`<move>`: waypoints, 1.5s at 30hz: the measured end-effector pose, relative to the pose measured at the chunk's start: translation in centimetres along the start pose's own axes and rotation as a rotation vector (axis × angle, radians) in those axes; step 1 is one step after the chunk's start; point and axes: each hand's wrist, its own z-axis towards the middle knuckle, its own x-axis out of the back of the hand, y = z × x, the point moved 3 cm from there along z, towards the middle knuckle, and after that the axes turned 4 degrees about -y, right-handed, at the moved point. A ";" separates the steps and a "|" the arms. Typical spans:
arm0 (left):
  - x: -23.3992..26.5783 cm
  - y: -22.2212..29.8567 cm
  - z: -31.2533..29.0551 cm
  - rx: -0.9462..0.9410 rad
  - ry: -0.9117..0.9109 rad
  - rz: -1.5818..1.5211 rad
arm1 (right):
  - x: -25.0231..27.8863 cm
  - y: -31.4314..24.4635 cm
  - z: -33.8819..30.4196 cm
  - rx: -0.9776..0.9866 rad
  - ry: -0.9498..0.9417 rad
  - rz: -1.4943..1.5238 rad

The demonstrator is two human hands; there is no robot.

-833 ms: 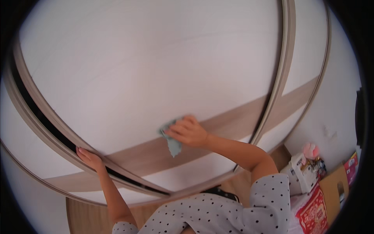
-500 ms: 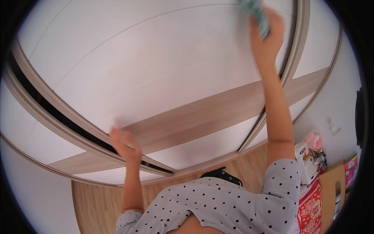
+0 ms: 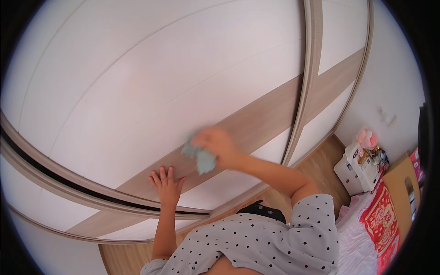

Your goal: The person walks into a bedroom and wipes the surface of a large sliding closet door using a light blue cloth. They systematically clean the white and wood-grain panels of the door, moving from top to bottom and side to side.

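Observation:
A large white sliding wardrobe door fills the view, crossed by a wood-grain band. My right hand is closed on a light green cloth, which lies against that band; the fingers are slightly blurred. Part of the cloth hangs below the hand. Lower left, my left hand rests flat on the wood-grain band, fingers spread and nothing in it. A short gap separates it from the cloth.
Wood-coloured frame rails edge the door on both sides. At the right stand a white storage box with a pink plush item on top, a red patterned cloth and a brown board. Below is wooden floor.
My right hand has brought the cloth down and left, from the upper right of the door to the wood-grain band. My left hand has shifted right from the door's edge onto the band.

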 end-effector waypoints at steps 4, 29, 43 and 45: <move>0.9 -1.1 -1.4 0.054 -0.054 0.033 | 13.6 4.4 5.5 -0.213 0.636 -0.375; 0.3 -4.3 -2.7 -0.018 0.119 0.133 | 7.5 8.3 -1.8 -0.209 0.795 -0.570; 0.6 -5.9 -3.7 -0.038 0.117 0.172 | 13.7 12.1 -2.7 -0.454 0.910 -0.670; 0.5 -6.3 -4.0 -0.039 0.123 0.183 | 9.4 11.3 -7.3 -0.471 0.869 -0.575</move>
